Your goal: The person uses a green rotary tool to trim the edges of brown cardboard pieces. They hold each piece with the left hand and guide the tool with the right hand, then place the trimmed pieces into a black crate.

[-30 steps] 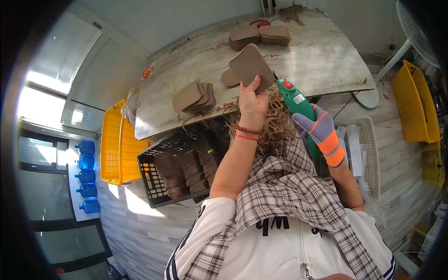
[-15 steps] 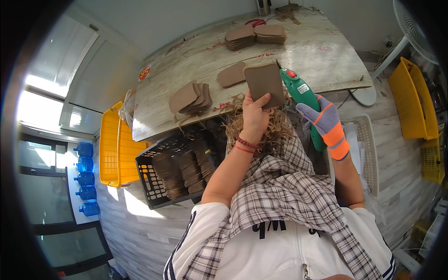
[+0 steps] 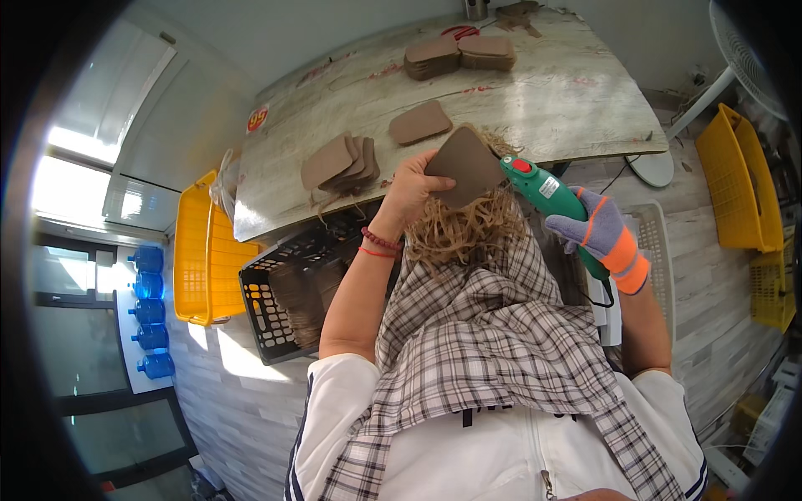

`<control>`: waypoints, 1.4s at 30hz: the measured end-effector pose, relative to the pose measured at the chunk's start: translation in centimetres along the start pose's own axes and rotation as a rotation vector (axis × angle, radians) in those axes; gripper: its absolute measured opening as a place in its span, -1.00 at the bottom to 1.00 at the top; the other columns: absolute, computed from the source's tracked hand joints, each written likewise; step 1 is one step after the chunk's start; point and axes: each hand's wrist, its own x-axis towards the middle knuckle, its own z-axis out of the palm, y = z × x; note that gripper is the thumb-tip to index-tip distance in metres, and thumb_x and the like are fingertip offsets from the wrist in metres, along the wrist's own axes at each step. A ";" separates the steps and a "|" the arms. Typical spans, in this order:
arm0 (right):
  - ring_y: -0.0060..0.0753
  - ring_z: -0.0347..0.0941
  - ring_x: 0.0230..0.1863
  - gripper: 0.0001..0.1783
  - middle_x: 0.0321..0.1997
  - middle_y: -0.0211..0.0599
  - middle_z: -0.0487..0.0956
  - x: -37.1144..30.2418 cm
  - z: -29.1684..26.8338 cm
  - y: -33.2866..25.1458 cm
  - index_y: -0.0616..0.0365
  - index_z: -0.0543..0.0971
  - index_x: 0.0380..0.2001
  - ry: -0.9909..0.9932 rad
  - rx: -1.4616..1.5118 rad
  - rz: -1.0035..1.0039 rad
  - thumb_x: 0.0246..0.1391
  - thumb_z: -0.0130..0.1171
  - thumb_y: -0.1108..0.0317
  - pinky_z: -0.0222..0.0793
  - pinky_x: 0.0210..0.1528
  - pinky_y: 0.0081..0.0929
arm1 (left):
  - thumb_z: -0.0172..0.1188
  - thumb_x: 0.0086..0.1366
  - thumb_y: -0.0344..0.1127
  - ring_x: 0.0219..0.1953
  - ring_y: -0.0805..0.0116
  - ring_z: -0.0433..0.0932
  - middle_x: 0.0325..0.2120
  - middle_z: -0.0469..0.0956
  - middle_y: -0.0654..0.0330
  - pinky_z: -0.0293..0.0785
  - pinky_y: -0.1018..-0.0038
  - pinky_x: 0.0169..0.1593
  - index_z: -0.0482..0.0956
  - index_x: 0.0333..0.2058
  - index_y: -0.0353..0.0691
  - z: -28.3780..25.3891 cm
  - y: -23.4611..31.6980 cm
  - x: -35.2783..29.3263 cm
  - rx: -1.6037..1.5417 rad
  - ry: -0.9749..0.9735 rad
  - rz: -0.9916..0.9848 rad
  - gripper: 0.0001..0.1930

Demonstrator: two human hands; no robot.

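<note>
My left hand [image 3: 411, 185], bare with a beaded bracelet, pinches a brown flat pad [image 3: 468, 167] with rounded corners, its thumb on top. The pad is tilted over the front of the table. Gripped in my right hand [image 3: 595, 227], in a grey and orange glove, is a green electric cutter [image 3: 547, 190] with a red button. The cutter's head is at the pad's right edge; its blade is hard to make out. Curly brown offcut strips [image 3: 468, 230] are heaped on my plaid apron [image 3: 493, 351] below the pad.
On the table [image 3: 317, 100] lie a single pad [image 3: 419, 123], a fanned pile of pads [image 3: 341, 163], and two taller stacks [image 3: 486, 52] near red-handled scissors [image 3: 460, 32]. A black crate [image 3: 266, 321] with pads and a yellow basket [image 3: 194, 275] stand at left. A fan [image 3: 746, 50] stands at right.
The pad has turned and tilted, with my left hand now at its left side instead of below. The cutter and my right hand have moved slightly down and right.
</note>
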 end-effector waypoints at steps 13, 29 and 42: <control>-0.63 0.39 -0.69 -0.63 -0.59 -0.41 0.48 1.4 1.4 -0.4 0.30 0.46 -0.20 -0.026 0.030 0.029 -0.01 0.29 0.31 0.32 -0.62 -0.66 | 0.22 0.03 -0.64 -0.23 0.48 0.50 -0.28 0.56 0.24 0.43 0.54 -0.12 0.47 -0.16 -0.33 -0.7 -0.3 -1.3 0.203 0.114 0.048 -0.66; -0.67 0.40 -0.60 -0.56 -0.54 -0.41 0.50 1.6 1.5 1.1 0.29 0.48 -0.17 -0.147 -0.073 0.038 -0.05 0.35 0.26 0.38 -0.60 -0.68 | 0.26 0.06 -0.60 -0.38 0.52 0.54 -0.41 0.59 0.26 0.49 0.59 -0.27 0.55 -0.28 -0.30 -2.2 1.2 -1.5 0.199 0.157 0.142 -0.78; -0.70 0.35 -0.66 -0.55 -0.59 -0.45 0.48 2.4 2.3 0.1 0.26 0.50 -0.22 -0.179 0.009 0.029 -0.09 0.39 0.20 0.27 -0.62 -0.69 | 0.30 -0.05 -0.61 -0.31 0.53 0.52 -0.37 0.57 0.25 0.40 0.60 -0.23 0.43 -0.03 -0.30 0.3 1.2 -0.4 0.439 -0.135 0.098 -0.48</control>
